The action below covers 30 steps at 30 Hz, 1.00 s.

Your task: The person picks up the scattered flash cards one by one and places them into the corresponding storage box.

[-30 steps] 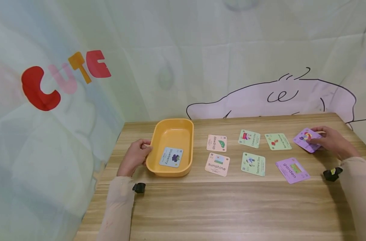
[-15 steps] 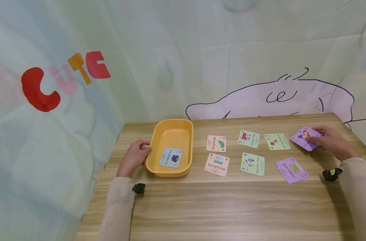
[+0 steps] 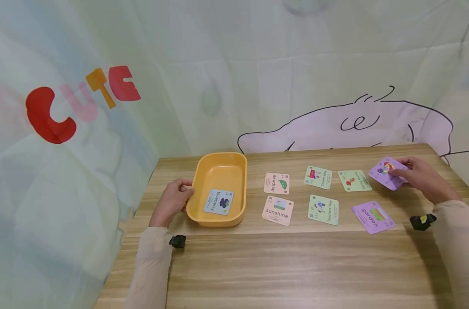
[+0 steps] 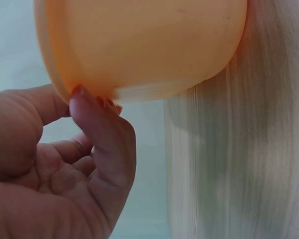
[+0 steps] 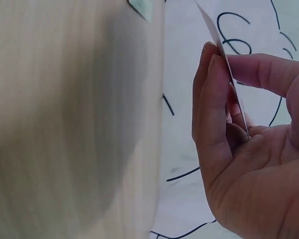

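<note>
My left hand pinches the left rim of a yellow plastic tray; in the left wrist view, thumb and fingertips meet at its edge. Inside the tray lies a blue card reading "blueberry". At the far right, my right hand holds a purple picture card between thumb and fingers. The right wrist view shows this card edge-on, raised off the table. Its wording cannot be read. Below it on the table lies a purple "garden" card.
Between tray and right hand lie orange "dewdrop" and "sunshine" cards. Green "Children's Day", "Teachers' Day" and "Spring Festival" cards lie farther right. A printed curtain hangs behind the wooden table.
My right hand has lifted the purple picture card and shifted it slightly left, toward the "Spring Festival" card. The left hand and the tray have stayed in place.
</note>
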{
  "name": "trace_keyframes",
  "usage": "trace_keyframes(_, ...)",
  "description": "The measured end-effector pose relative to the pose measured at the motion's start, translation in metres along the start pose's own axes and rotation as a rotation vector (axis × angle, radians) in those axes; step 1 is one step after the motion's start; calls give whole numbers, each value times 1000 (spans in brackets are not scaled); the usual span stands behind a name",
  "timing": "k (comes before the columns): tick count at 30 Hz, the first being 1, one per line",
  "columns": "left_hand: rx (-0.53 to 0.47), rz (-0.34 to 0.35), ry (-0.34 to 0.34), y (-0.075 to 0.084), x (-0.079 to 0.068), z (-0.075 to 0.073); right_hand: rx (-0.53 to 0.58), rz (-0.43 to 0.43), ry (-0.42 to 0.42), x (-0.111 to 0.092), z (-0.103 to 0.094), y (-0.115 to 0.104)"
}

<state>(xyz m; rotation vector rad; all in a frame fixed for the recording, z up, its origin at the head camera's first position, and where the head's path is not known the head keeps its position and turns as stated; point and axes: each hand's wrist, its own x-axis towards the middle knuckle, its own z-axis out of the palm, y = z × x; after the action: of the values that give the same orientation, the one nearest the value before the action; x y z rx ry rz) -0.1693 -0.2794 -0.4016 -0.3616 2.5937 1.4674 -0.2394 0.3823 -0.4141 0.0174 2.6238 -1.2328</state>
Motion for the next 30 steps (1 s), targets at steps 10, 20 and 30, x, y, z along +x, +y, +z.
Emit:
trace_keyframes(10,-8,5,-3,0,0,0,-51,-28,21,-7,8,-26)
trace_keyframes(20,0,1,-7,1,-1,0,-34,-84,5,-7,23,-57)
trace_keyframes(30,4,-14,-5,1,-1,0,-22,-153,30,-8,45,-93)
